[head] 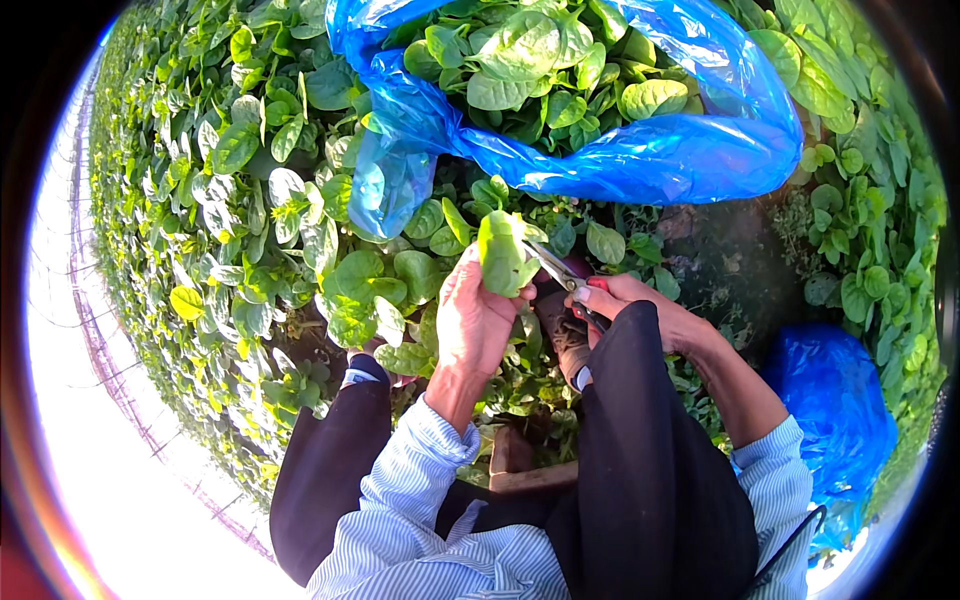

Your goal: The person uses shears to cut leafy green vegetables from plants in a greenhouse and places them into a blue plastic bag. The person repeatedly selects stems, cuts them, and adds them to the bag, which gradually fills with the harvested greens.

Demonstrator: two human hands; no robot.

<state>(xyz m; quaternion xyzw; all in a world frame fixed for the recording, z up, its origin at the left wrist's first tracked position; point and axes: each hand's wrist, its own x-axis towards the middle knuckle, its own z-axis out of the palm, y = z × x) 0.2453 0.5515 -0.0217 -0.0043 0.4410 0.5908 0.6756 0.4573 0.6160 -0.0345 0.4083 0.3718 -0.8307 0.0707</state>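
Observation:
My left hand holds a picked green leaf with its stem end toward the scissors. In my right hand is a pair of scissors with metal blades and dark handles. The blade tips reach up beside the leaf, partly hidden behind it. Just beyond both hands lies an open blue plastic bag, its rim rolled out around a heap of loose green leaves. The fingers on the scissor handles are partly covered by my raised knee.
Dense leafy plants grow on the left, and another row stands on the right. Bare soil runs between them. A second blue plastic bag rests at my right. A shoe and a wooden seat are below me.

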